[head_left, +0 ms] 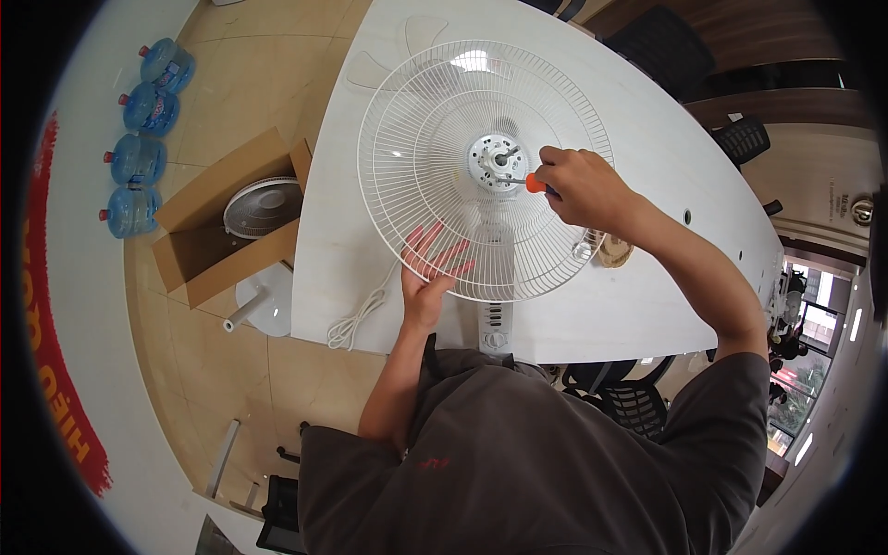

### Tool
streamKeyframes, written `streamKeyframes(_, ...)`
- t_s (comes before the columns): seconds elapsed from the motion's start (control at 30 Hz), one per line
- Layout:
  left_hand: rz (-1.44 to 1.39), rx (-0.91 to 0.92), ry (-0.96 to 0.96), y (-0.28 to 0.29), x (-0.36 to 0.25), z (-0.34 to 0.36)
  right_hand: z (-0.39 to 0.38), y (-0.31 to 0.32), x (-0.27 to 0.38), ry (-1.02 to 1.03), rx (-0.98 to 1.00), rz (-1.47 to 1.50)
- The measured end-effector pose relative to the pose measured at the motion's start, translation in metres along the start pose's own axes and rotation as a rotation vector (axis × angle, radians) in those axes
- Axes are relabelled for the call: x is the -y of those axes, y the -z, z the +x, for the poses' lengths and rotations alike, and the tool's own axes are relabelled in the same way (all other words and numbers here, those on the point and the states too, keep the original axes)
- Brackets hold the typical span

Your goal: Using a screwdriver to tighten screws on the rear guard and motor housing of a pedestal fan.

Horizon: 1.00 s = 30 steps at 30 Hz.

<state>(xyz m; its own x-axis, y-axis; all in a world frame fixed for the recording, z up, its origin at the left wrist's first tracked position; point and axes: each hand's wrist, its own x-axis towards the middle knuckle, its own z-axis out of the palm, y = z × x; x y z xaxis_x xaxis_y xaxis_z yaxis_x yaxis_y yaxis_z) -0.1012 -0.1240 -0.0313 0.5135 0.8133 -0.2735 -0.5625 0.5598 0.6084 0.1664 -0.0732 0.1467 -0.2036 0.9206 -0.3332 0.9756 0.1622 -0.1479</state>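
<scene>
A round white wire fan guard spreads over the table in front of me, seated around the fan's motor hub. My left hand grips the guard's near left rim, its fingers behind the wires and the thumb in front. In my right hand is a screwdriver with an orange and dark handle. Its shaft points left, and the tip reaches the lower part of the hub. Beneath the guard, the fan's control panel with buttons and a dial shows at the table's near edge.
Clear fan blades lie on the white table at the far left. A coiled white cord rests by the near left edge. On the floor are an open cardboard box holding another guard, a white stand base and several water bottles.
</scene>
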Motion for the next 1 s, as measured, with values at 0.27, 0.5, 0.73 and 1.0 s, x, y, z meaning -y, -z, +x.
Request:
streamKeyframes(0.27,0.049,0.039,0.017,0.0,-0.005,0.004,0.007,-0.002,-0.002,-0.046,0.002,0.062)
streamKeyframes(0.5,0.106,0.031,-0.006,-0.001,-0.005,0.005,0.033,0.008,0.001,-0.328,0.045,0.186)
streamKeyframes(0.73,0.296,-0.101,-0.106,-0.001,0.002,0.007,0.038,0.022,-0.013,-0.699,0.207,0.586)
streamKeyframes(1.0,0.422,-0.351,-0.196,-0.022,-0.025,0.012,0.0,-0.005,0.002,-0.273,-0.054,0.037)
